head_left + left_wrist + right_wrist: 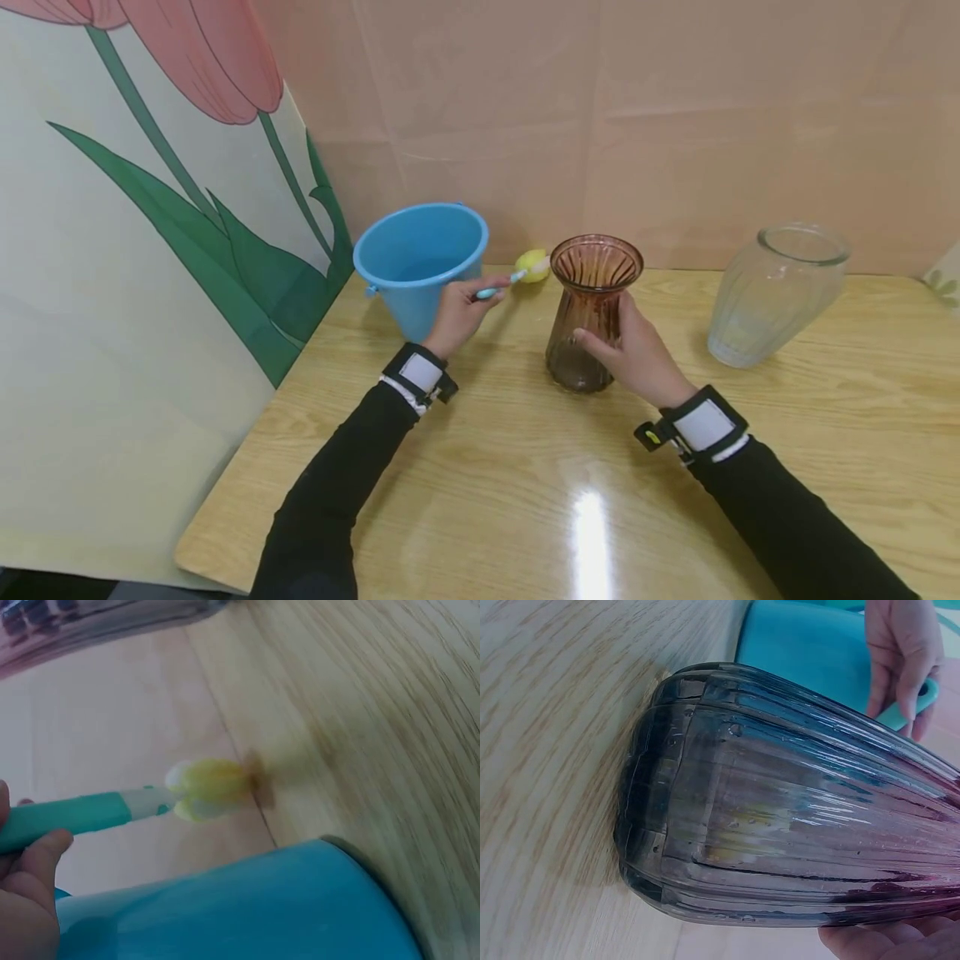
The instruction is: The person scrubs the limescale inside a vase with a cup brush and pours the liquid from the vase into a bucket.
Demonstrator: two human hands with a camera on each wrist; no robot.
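Note:
A ribbed brown glass vase (592,312) stands upright on the wooden table (525,483); my right hand (626,350) grips its waist from the right. The right wrist view shows the vase's base (780,825) close up, with fingertips (885,941) under it. My left hand (459,315) holds a teal-handled brush (498,287) with a yellow sponge head (534,265), which is raised between the blue bucket (420,258) and the vase's mouth. In the left wrist view the brush (90,814) and sponge head (210,787) hover above the bucket's rim (247,900).
A clear glass vase (776,292) stands at the right rear of the table. A tulip-print board (135,275) stands along the left side. A pink backdrop closes the rear. The table's near edge runs at lower left.

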